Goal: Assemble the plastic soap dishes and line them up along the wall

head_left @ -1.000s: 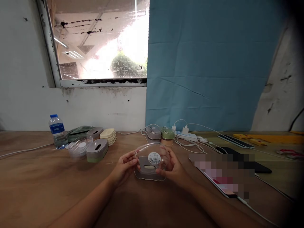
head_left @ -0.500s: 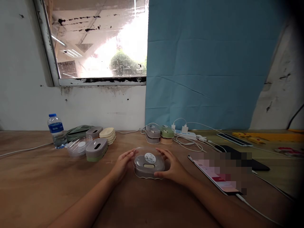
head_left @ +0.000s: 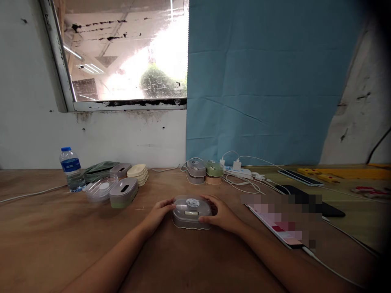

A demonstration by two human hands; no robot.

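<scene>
A grey oval box with a clear lid and a round white label [head_left: 191, 211] sits on the brown table [head_left: 61, 244] in front of me. My left hand [head_left: 159, 213] rests against its left side with the fingers curled on the lid's edge. My right hand [head_left: 221, 215] holds its right side, thumb on the front rim. The lid lies flat over the grey body.
At the left stand a water bottle [head_left: 71, 169], a clear lid stack [head_left: 100, 189], a grey-green box stack [head_left: 124, 192], cream trays [head_left: 139, 173] and a green pouch [head_left: 97, 169]. Behind are two more boxes [head_left: 204, 172], a power strip with white cables [head_left: 240, 171] and phones [head_left: 279, 228] at the right.
The clear lid, held tilted up over the grey box a second ago, has come down flat onto it. Both hands lowered with it and now press its sides.
</scene>
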